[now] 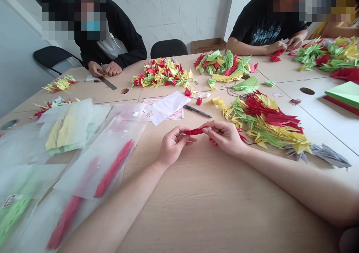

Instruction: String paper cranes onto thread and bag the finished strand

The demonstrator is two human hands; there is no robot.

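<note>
A small bundle of folded red paper [195,132] is held between both hands above the wooden table [179,204]. My left hand [174,144] pinches its left end between thumb and fingers. My right hand [226,136] is closed on its right end. More red folded paper shows beneath my right hand, partly hidden by it. Just to the right lies a long pile of red, yellow and green folded paper [269,120], with grey folded pieces [329,155] at its near end.
Plastic bags [112,148] of folded paper cover the left side. A pen [198,111] and white paper [168,105] lie beyond my hands. Mixed folded-paper heaps [161,73] stand farther back. Across the table sit two people, one near a metal ruler [108,83]. Green sheets [344,95] lie right.
</note>
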